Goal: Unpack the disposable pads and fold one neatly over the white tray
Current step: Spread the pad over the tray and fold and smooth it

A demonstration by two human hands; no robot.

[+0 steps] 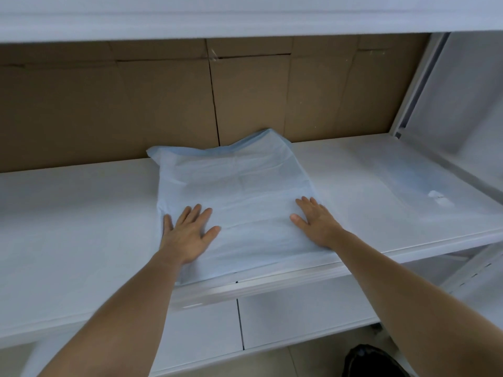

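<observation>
A pale blue disposable pad lies spread on the white shelf, its near edge hanging slightly over the front rim and its far edge bunched up against the cardboard. My left hand presses flat on the pad's near left part, fingers straight and spread. On the pad's near right edge my right hand lies flat too, fingers straight. Neither hand grips anything. The white tray cannot be told apart from the white surface; the pad hides whatever lies beneath it.
The white shelf runs left and right, with a cardboard back wall behind it. A clear plastic wrapper lies on the shelf at the right. Another shelf hangs overhead, and a dark object sits on the floor below.
</observation>
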